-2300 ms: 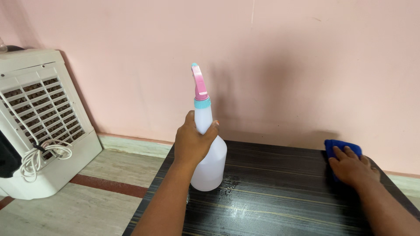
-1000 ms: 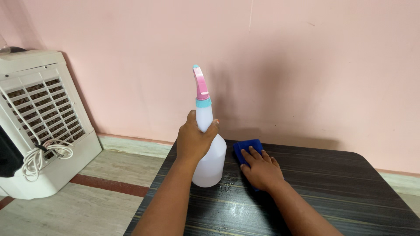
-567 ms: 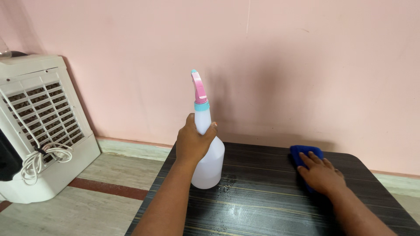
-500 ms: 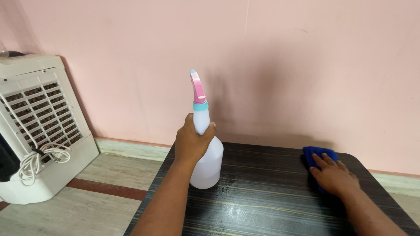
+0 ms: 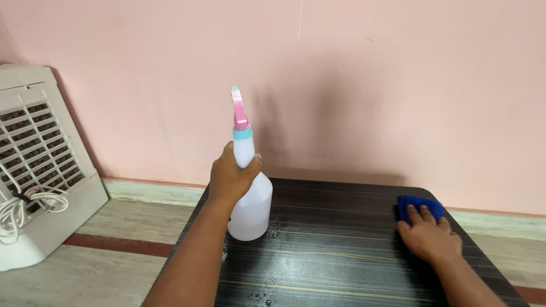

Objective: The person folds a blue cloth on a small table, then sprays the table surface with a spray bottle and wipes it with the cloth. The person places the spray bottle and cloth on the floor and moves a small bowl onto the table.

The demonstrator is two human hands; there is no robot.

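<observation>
My left hand (image 5: pixel 230 176) grips the neck of a white spray bottle (image 5: pixel 252 207) with a pink and light-blue spray head; the bottle stands upright near the back left corner of a dark striped table (image 5: pixel 335 250). My right hand (image 5: pixel 429 237) lies flat, fingers spread, pressing a blue cloth (image 5: pixel 420 206) onto the tabletop near its back right corner. Only the far edge of the cloth shows beyond my fingers. Small water droplets (image 5: pixel 276 233) sit on the table beside the bottle.
A white air cooler (image 5: pixel 34 165) with a coiled white cord (image 5: pixel 25 207) stands on the floor at the left, against the pink wall (image 5: pixel 369 85). Striped floor tiles (image 5: pixel 114 250) lie between it and the table.
My right hand slid the blue cloth from beside the bottle out to the table's right side. The left hand kept its hold on the bottle. The view shifted slightly right.
</observation>
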